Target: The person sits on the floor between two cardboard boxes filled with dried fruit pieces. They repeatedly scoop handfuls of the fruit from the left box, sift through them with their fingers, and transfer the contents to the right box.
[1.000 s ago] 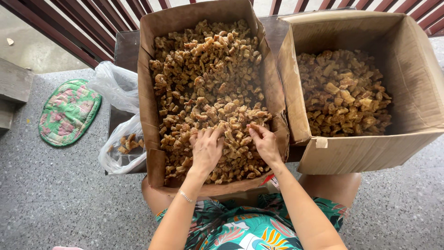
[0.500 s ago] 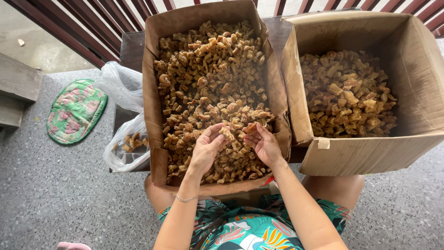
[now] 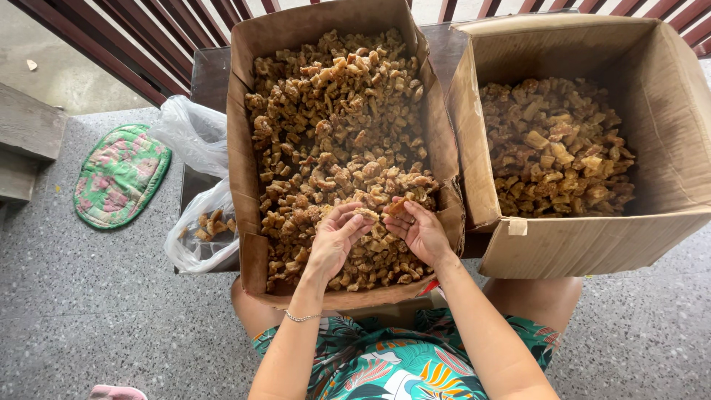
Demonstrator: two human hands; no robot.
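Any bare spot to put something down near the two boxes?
Free: grey floor below the green mat, left of the bag; floor at the lower right under the right box. Crowded: both boxes full, left hand and right hand in the left box.

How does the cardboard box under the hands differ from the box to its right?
The near box is narrower and filled nearly to its rim with brown chunks; the right box is wider, with its chunks lying well below the rim. Both hands, left hand and right hand, work in the near box; none touch the right box. Both are open brown cardboard.
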